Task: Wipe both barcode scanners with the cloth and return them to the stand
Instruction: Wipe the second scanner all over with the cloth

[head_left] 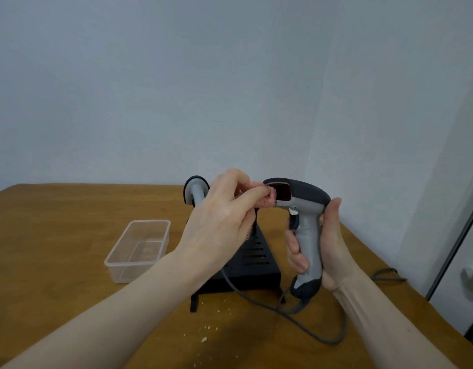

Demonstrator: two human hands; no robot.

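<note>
Pink cloth pressed on the scanner's dark window

The right hand point(323, 243) grips the grey and black barcode scanner point(302, 225) upright, right of the black stand point(252, 265). The left hand point(222, 222) pinches the small pink cloth point(268, 199) against it.

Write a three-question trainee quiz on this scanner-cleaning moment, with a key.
1. True or false: the right hand grips the held scanner by its handle.
2. Where does the left hand press the pink cloth?
A. The handle base
B. The front window
C. The cable
3. Fill in: the second scanner sits on the black ____.

Key:
1. True.
2. B, against the front window.
3. Stand, behind the left hand; the clear plastic tub lies to its left on the wooden table.
</note>
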